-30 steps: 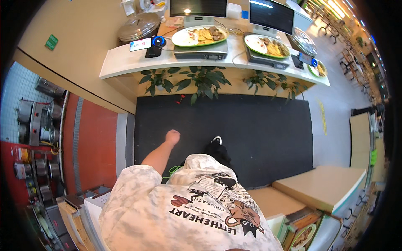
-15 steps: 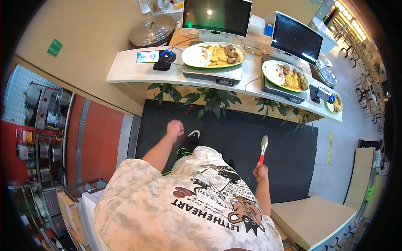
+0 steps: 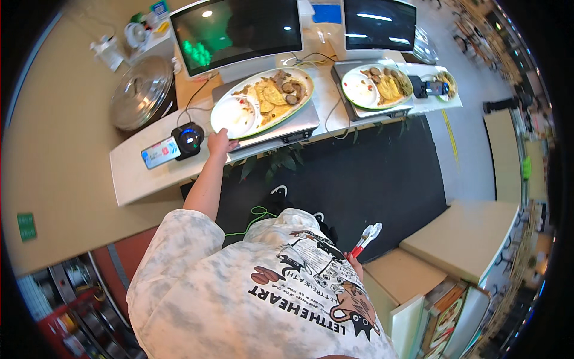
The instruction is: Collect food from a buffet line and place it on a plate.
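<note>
My left hand [image 3: 219, 143] reaches to the near left edge of a large oval plate [image 3: 236, 121], its fingers closed on the rim. The white, green-rimmed plate holds yellow egg-like pieces, brown pieces and sauce, with scraps in its left section, and sits on a flat silver scale [image 3: 302, 124]. Low at my right side, my right hand [image 3: 354, 263] is closed around the red handle of metal tongs [image 3: 367, 236], whose silver end points up and away. The hand is partly hidden by my shirt.
On the white counter [image 3: 134, 179] stand two dark monitors [image 3: 239, 35] [image 3: 379, 25], a second food plate [image 3: 359, 90] on a scale, a phone [image 3: 160, 153] on a stand and cables. A lidded metal pot [image 3: 140, 93] is at left, a beige cabinet [image 3: 460, 236] at right. Leaves hang under the counter.
The counter now appears nearer. My left hand has gone from hanging as a fist above the floor to the plate's rim. The right hand with the tongs has drawn back toward my body.
</note>
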`<action>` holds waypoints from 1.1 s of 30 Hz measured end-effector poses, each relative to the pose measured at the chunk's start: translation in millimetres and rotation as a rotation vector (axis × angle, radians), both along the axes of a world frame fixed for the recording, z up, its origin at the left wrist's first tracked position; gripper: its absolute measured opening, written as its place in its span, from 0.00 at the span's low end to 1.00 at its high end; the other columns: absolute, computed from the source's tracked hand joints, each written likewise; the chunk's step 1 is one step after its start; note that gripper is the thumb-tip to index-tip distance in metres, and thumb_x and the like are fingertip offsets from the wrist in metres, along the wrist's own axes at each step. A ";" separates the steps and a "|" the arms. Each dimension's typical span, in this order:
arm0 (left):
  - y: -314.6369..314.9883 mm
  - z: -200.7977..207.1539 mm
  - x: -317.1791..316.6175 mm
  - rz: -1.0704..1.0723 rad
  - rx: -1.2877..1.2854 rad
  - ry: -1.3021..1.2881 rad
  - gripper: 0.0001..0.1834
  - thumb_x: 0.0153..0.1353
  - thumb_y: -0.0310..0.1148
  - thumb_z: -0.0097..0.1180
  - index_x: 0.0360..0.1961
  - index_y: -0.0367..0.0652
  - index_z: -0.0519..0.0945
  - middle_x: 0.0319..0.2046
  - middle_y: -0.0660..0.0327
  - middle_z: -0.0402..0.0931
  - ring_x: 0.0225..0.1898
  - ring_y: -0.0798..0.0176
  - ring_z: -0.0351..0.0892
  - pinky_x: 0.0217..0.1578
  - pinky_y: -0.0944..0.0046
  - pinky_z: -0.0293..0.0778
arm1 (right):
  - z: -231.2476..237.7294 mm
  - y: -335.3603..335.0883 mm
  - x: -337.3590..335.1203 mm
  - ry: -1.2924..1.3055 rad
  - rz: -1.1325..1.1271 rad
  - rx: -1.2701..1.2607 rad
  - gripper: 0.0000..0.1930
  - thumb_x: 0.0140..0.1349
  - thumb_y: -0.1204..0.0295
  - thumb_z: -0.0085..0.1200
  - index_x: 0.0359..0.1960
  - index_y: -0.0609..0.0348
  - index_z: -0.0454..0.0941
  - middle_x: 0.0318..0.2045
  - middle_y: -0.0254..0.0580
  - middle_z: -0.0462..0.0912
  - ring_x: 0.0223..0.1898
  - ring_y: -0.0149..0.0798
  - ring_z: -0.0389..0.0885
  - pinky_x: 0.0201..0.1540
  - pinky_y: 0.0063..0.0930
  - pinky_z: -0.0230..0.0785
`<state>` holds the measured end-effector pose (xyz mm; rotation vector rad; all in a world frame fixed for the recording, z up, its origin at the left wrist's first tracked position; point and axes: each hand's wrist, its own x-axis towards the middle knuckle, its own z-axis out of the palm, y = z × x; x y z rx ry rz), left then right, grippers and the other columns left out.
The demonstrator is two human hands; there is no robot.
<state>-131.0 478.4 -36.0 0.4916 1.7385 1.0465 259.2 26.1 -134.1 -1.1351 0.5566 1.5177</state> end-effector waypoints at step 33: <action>-42.9 -1.0 24.9 -0.379 -0.302 -0.421 0.21 0.41 0.21 0.43 0.41 0.32 0.68 0.26 0.49 0.74 0.19 0.62 0.74 0.17 0.76 0.73 | -34.3 -32.9 -80.5 0.154 -0.278 -0.347 0.05 0.54 0.72 0.52 0.27 0.57 0.68 0.15 0.32 0.67 0.18 0.29 0.67 0.25 0.26 0.67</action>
